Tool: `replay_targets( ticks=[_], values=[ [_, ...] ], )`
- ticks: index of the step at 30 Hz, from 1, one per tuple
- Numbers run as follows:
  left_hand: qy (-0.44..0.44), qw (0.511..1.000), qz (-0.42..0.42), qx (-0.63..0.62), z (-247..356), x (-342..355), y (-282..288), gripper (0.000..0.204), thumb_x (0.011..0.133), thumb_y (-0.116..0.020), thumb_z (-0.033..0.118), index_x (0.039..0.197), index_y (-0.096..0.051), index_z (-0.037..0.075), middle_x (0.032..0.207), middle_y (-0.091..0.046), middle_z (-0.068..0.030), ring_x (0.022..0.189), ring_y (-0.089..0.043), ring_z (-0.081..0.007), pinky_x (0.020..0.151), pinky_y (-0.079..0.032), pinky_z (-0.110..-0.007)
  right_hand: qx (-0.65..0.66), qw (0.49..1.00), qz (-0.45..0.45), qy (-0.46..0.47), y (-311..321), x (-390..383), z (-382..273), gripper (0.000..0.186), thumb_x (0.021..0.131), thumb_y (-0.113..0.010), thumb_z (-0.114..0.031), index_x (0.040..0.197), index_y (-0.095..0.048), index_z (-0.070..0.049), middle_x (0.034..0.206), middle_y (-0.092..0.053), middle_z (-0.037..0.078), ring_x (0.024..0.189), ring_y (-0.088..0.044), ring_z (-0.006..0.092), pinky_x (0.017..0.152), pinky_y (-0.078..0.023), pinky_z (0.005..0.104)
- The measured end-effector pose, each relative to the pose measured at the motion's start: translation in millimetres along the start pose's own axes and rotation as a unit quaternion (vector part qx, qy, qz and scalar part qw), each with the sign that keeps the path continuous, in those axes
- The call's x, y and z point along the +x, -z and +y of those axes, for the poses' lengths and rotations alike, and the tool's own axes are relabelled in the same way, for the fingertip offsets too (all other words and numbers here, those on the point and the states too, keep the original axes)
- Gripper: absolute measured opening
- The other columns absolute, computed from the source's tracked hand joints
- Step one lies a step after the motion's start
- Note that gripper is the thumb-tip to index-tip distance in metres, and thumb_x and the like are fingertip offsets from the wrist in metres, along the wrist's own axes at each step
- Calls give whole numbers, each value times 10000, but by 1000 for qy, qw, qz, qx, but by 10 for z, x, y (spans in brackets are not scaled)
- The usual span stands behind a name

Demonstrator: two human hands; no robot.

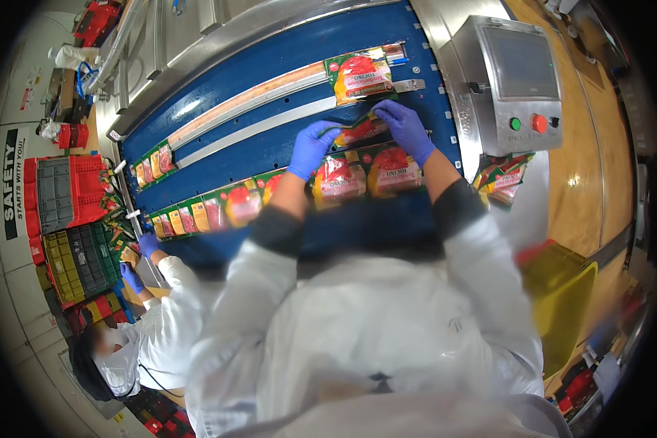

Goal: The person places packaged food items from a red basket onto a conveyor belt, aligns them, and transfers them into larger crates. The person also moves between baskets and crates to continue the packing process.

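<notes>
Both hands wear blue gloves. My left hand (311, 148) pinches the left end of a red and green flat package (359, 133), while my right hand (406, 133) grips its other end, lifted over the blue belt (233, 80). Above them, another red, yellow and green package (360, 77) lies at the right end of the upper rail. Just below, a row of similar packages (393, 174) extends leftward along the belt. A small group of packages (155, 160) lies at the upper rail's left end.
A co-worker in white (164, 321) works at lower left with gloved hands near packages. Stacked crates (69, 186) stand beyond. A steel control box (518, 80) with buttons is at right, loose packages (502, 179) below it and a yellow bin (562, 306) lower right.
</notes>
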State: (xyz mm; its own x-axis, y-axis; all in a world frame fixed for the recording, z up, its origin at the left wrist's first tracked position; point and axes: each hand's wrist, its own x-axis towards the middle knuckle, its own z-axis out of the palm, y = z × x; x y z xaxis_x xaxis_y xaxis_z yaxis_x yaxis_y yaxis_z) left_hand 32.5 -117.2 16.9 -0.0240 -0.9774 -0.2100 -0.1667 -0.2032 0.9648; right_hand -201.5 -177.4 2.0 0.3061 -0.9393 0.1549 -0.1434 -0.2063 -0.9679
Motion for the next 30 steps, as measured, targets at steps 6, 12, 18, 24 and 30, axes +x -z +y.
replay_targets(
  ticks=[6, 12, 18, 24, 30],
  values=[
    [-118, 978, 174, 12, -265, 679, 536, 161, 813, -727, 148, 892, -667, 21, 726, -625, -24, 648, -483, -78, 609, -434, -257, -133, 991, 8, 10, -486, 849, 121, 220, 937, -498, -232, 980, -582, -33, 903, -638, 173, 843, -633, 350, 719, -497, 419],
    [-25, 906, 322, 274, -333, 1177, 1116, 286, 719, -798, 224, 872, -669, 19, 831, -641, -114, 719, -599, -223, 679, -481, -344, -394, 919, -24, 14, -1045, 1469, 26, 130, 900, -509, -193, 955, -564, -90, 879, -633, 134, 859, -628, 314, 706, -508, 440],
    [-192, 772, 337, 504, 51, 1162, 822, 446, 719, -767, 161, 1136, -612, 130, 1163, -557, -131, 1046, -531, -316, 880, -452, -386, -448, 892, 27, 51, -1079, 1527, 177, 141, 890, -544, -247, 943, -560, -118, 864, -611, 100, 827, -616, 287, 682, -503, 426],
    [-166, 717, 183, 652, -678, 1470, 879, 566, 941, -449, 433, 1432, -332, 177, 1492, -271, -206, 1338, -213, -526, 1073, -146, -649, -377, 919, 78, 88, -963, 1335, 112, 309, 903, -533, -313, 1131, -553, -105, 957, -635, 125, 900, -637, 290, 740, -505, 416],
    [-131, 977, 148, 83, 188, 1010, 791, 672, 967, -476, 401, 1500, -198, 101, 1553, -184, -121, 1423, -178, -237, 1142, -165, -368, -358, 925, 111, 63, 241, -46, -576, 388, 846, -649, -349, 1152, -589, -118, 947, -668, 135, 822, -651, 303, 693, -520, 379]
  ],
)
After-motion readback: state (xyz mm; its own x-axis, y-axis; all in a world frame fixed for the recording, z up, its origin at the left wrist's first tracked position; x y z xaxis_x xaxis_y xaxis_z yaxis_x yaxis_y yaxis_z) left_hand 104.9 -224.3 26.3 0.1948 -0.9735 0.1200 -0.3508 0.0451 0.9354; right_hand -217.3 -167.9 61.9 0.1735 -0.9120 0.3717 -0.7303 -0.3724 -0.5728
